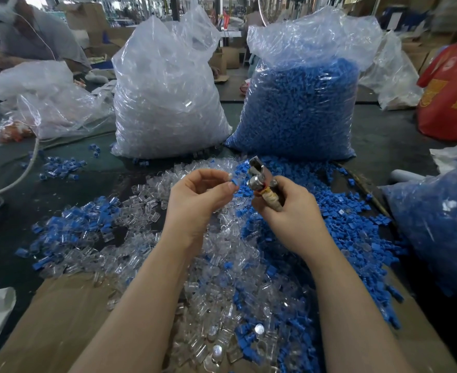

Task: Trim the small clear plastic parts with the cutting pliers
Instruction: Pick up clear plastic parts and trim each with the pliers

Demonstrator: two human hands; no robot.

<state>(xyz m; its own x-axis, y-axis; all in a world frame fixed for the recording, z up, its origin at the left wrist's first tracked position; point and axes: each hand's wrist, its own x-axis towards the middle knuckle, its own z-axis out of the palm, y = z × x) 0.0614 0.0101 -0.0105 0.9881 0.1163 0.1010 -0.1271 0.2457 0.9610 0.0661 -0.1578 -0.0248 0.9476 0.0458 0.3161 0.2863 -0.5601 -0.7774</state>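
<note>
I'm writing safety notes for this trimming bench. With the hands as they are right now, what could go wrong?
1. The left hand pinches a small part right beside the pliers in the right hand; the fingertips could get nipped.
2. Clear pieces and blue pieces lie loose and mixed on the table, so a trimmed part may be lost or mis-sorted.
3. Cut scraps may fly off unseen.

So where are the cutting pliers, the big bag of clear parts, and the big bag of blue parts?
cutting pliers (259, 181): head view, on the round metal pivot.
bag of clear parts (168, 103): head view, on the bag's front wall.
bag of blue parts (300, 109): head view, on the bag's blue-filled front.
</note>
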